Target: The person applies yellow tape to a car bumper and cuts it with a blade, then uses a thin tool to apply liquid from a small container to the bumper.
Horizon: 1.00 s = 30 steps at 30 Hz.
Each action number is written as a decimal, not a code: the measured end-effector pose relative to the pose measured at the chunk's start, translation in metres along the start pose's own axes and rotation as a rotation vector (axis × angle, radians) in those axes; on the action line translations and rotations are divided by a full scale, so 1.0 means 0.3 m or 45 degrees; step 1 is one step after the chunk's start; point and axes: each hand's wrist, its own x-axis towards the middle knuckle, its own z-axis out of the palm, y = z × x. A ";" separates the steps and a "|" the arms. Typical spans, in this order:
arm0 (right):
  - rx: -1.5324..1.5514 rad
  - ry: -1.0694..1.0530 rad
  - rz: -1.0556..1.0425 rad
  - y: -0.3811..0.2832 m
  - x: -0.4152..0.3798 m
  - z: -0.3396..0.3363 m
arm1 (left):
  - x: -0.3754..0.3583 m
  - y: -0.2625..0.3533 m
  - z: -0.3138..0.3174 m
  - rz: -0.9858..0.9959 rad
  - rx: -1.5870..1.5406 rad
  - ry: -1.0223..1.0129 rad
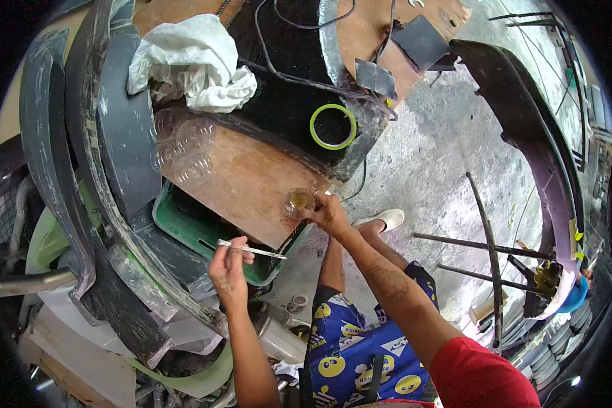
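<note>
My left hand [229, 272] is closed on a thin, pale, pointed stick [262, 253], whose tip points right over the green crate [177, 224]. My right hand [326, 212] has its fingers on a small clear cup [300, 200] with something yellowish inside. That cup is at the right end of a brown wooden board [245, 183]. Several clear plastic cups or containers [187, 151] lie at the board's left end. The stick's tip is apart from the cup, below and left of it.
A white cloth [190, 61] lies above the board. A green-edged tape roll [332, 127] rests on a black panel [279, 102] crossed by cables. Long dark curved panels [126, 122] stand at left. A large bumper [530, 122] and dark stand legs [486, 251] are at right.
</note>
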 end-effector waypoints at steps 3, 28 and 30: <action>-0.010 0.099 -0.173 -0.047 -0.072 -0.049 | -0.032 0.176 0.009 0.159 -0.128 -0.005; 0.201 1.512 -0.366 -0.600 -1.522 -1.274 | -1.216 1.042 1.271 0.648 -0.116 -1.447; 0.276 1.542 -0.337 -0.575 -1.566 -1.304 | -1.246 1.033 1.328 0.543 -0.162 -1.431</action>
